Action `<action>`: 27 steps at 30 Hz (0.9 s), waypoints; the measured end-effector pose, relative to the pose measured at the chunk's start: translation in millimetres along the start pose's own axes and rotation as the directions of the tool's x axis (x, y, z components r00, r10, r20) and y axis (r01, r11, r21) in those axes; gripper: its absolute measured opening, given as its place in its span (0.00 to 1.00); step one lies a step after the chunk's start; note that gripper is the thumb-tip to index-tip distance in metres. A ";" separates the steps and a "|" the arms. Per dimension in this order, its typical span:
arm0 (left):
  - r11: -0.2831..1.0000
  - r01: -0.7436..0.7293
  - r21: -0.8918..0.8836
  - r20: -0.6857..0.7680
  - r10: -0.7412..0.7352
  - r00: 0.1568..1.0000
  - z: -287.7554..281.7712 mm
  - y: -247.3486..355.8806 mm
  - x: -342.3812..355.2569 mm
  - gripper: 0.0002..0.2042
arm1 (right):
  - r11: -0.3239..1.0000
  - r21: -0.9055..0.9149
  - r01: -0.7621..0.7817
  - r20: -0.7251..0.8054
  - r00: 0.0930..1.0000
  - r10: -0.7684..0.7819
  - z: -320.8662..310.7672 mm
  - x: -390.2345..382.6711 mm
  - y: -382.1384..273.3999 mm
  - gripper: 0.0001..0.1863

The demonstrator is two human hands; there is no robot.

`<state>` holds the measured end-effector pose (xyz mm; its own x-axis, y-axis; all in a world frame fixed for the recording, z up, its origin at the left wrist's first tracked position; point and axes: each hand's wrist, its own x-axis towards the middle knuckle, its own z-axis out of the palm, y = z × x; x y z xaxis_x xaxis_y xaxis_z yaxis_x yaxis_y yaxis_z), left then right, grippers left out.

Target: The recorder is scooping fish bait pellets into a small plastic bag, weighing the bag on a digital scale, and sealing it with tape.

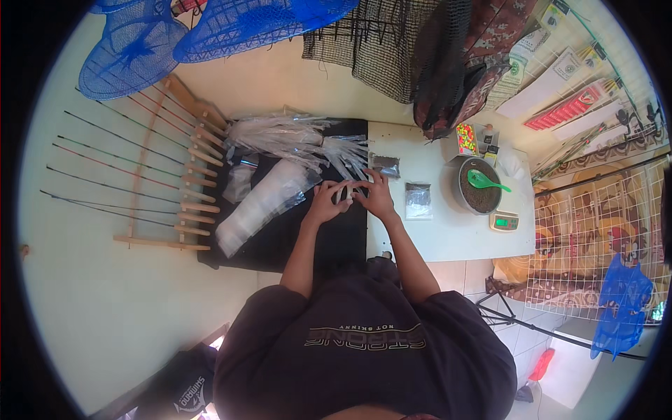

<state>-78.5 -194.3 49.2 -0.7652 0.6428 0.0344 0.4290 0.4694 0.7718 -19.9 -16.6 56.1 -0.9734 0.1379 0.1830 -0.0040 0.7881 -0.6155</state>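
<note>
Above the line between the black cloth point(308, 241) and the white tabletop point(434, 241), my two hands come together. My left hand point(327, 203) is closed, its fingertips on a small whitish piece of clear plastic point(348, 192). My right hand point(376, 197) pinches the same piece from the other side; its exact shape is partly hidden by the fingers. Just beyond them lies a large bundle of clear plastic bags point(280, 136). A stack of whitish plastic packets point(262, 206) rests to the left. Right of my hands are a bag of dark grains point(383, 165) and a partly filled clear bag point(418, 201).
A metal bowl of brown grains point(467, 203) holds a green scoop point(483, 180). Beside it stand a digital scale point(504, 222) and a box of colourful beads point(467, 138). A wooden rod rack point(199, 182) borders the left; blue nets point(259, 28) hang above.
</note>
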 end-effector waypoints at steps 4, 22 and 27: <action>1.000 0.007 -0.015 0.013 -0.006 1.000 0.4 -2.0 -0.8 0.28 | 1.000 -0.007 -0.003 0.012 1.000 0.004 -0.9 2.7 1.6 0.12; 1.000 -0.016 0.010 0.032 0.016 0.999 4.0 -7.3 -1.2 0.28 | 0.993 -0.077 0.092 0.094 0.992 -0.085 -3.2 11.1 -2.7 0.06; 0.999 -0.037 -0.040 0.082 0.041 0.996 11.2 -18.4 -2.9 0.35 | 0.987 -0.052 0.150 0.038 0.988 -0.148 16.8 -1.9 4.8 0.05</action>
<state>-78.8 -198.0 27.8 -0.7050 0.7090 0.0133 0.4380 0.4206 0.7945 -21.9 -23.3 39.9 -0.9701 -0.0037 0.2426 -0.1382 0.8302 -0.5400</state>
